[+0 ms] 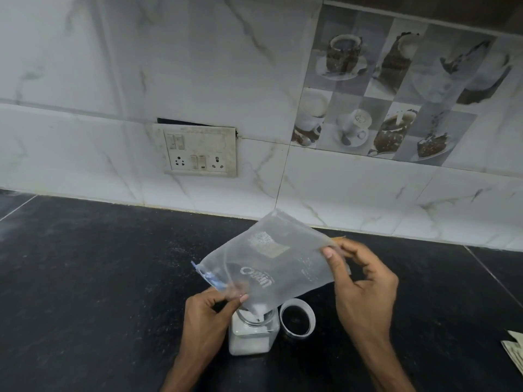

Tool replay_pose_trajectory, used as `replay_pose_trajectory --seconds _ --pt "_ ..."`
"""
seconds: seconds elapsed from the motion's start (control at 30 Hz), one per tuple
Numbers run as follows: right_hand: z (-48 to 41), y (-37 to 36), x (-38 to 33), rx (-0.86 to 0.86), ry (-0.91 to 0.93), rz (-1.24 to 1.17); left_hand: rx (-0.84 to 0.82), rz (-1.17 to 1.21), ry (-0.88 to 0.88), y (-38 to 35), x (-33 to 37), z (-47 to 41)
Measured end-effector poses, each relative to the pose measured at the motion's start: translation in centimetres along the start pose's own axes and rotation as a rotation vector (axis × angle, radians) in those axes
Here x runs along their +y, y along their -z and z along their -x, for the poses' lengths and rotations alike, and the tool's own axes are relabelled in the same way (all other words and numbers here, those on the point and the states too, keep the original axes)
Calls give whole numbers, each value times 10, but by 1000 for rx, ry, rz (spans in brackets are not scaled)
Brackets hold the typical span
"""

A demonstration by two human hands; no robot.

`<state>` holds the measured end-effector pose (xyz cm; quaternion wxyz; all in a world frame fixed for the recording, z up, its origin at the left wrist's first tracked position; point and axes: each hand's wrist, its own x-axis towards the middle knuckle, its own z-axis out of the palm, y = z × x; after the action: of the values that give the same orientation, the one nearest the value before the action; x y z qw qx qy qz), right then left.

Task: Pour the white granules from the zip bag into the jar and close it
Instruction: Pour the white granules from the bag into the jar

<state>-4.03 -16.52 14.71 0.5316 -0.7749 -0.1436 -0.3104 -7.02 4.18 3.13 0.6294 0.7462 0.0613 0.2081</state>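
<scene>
Left hand [208, 312]: closed in a pinch, thumb and fingertips gripping the lower mouth edge of the zip bag [271, 264], right next to its blue zip strip; the hand sits just beside the jar's neck.
Right hand [365, 284]: half curled, thumb and forefinger pinching the bag's raised far corner, the other fingers loosely bent behind the plastic.
Zip bag: clear, printed with pale lettering, held tilted between both hands with its low corner pointing into the jar mouth; it looks almost empty.
White granules [259, 312]: a small heap gathered in the bag's low corner at the jar opening; more fill the jar below.
Jar [253, 335]: clear, square-bodied, standing upright and open on the table [99, 278], under the bag.
Lid [297, 318]: white-rimmed, lying open side up on the table just to the right of the jar; whether they touch I cannot tell.
Table: dark speckled stone, running back to a marble-patterned tiled wall [85, 66].
</scene>
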Motion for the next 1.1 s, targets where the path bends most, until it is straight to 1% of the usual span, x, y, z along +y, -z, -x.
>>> replay_pose_trajectory --seconds 0.1,0.2,0.3,0.4,0.53,0.63,0.73,0.77,0.83,0.87,0.97,1.0,1.07,1.1 --pt "2 -1 1 -35 35 44 -4 -5 0 0 1 0" --pt "1 1 3 34 20 -2 -5 4 -4 -1 2 -1" --pt "4 0 4 -58 31 34 -7 2 -6 -2 4 -1" --pt "4 1 8 1 20 -3 -10 0 -10 -2 4 -2" --pt "2 3 7 -67 20 -5 -9 -2 1 -1 2 -2" --pt "2 5 8 25 8 -51 -2 1 -8 -1 1 -3" --pt "6 4 5 -111 37 5 -3 -3 -5 -1 3 -3" --pt "5 5 6 -105 37 18 -7 -4 -7 -1 3 -3" --pt "2 8 9 -1 6 -27 -6 5 -12 -2 3 -4" --pt "1 9 11 18 -5 -41 -4 5 -14 -2 4 -3" --pt "7 5 9 -126 34 25 -6 -5 -14 -2 4 -3" --pt "7 4 10 -116 28 32 -11 2 -8 -2 3 -3" --pt "4 6 12 -6 -7 -39 -9 16 1 -2 2 -3" --pt "2 7 13 17 -15 -60 -8 20 4 -2 1 -3"
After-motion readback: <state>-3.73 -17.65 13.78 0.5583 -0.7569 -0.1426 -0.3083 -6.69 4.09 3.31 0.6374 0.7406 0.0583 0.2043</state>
